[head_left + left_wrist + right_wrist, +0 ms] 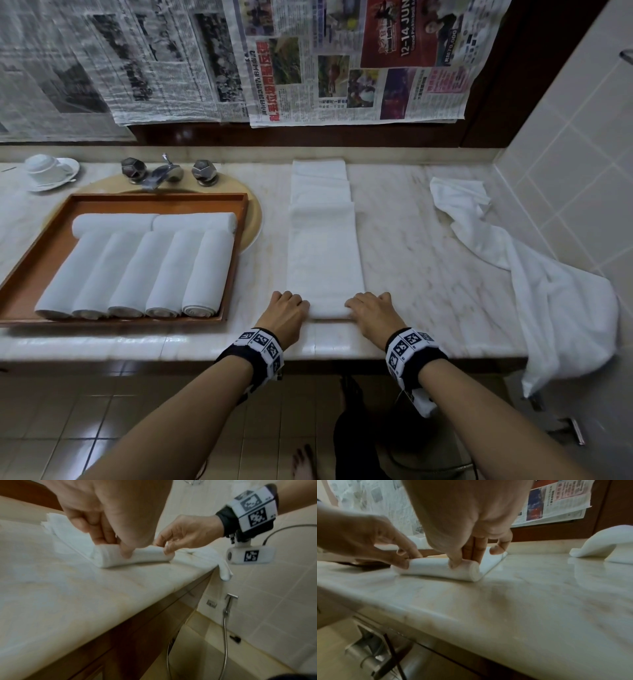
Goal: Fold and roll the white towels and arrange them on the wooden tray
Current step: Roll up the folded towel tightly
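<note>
Both hands on the roll!
Left hand and right hand curl fingers around the folded towel's rolled near end on the tabletop; 7 rolled towels fill the wooden tray.

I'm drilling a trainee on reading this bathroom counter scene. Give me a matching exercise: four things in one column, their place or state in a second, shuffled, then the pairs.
Things:
1. long folded white towel
2. loose crumpled white towel
3. white cup and saucer
4. rolled white towels

Places or states:
A. hangs over the marble counter's right end
B. left of the chrome tap
C. lying in the orange-brown wooden tray
D. near end being rolled by both hands

Pairs: 1-D, 2-A, 3-B, 4-C
</note>
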The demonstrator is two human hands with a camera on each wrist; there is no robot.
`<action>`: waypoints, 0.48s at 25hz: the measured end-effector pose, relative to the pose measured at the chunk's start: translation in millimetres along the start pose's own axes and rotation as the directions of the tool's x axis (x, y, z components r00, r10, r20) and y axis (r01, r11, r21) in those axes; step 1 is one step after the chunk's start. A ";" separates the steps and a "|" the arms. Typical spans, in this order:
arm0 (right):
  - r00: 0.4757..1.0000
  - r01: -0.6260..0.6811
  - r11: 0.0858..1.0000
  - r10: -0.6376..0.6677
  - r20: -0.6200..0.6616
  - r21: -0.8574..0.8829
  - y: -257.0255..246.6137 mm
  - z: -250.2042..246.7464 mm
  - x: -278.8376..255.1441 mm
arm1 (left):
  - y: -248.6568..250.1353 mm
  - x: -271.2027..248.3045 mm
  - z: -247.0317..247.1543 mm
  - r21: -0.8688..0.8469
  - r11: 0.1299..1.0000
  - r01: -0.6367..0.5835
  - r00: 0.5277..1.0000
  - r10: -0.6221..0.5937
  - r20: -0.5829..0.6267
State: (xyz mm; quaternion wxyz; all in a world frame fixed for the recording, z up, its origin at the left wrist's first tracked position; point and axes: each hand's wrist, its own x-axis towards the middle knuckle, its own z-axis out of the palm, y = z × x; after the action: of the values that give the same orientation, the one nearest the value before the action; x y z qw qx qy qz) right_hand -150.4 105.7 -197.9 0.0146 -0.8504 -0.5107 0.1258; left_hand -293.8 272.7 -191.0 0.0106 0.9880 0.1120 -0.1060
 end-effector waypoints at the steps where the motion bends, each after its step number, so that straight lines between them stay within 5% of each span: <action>1: 1.000 -0.005 0.998 0.004 0.025 0.057 1.2 -2.5 -0.4 | -4.6 0.3 0.4 -0.048 0.999 -0.014 1.000 0.015 0.007; 6: 0.993 -0.105 0.925 0.077 0.090 0.365 3.1 -17.5 -1.6 | -17.2 -1.8 -1.5 -0.389 0.919 0.059 0.998 -0.054 0.024; 9: 0.991 -0.130 0.951 0.121 0.049 0.279 4.2 -19.0 6.5 | -15.8 6.1 -4.9 -0.553 0.810 0.194 0.978 -0.203 0.046; 12: 0.989 -0.044 0.989 0.064 -0.134 0.142 -4.8 -10.5 9.6 | -6.6 17.1 -9.1 -0.434 0.873 0.222 0.970 -0.241 0.010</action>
State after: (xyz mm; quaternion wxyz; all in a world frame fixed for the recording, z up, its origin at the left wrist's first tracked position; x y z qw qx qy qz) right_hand -147.8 117.4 -188.9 0.1057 -0.8675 -0.4751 0.1022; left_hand -277.1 283.3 -185.8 0.2141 0.9424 0.2504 -0.0572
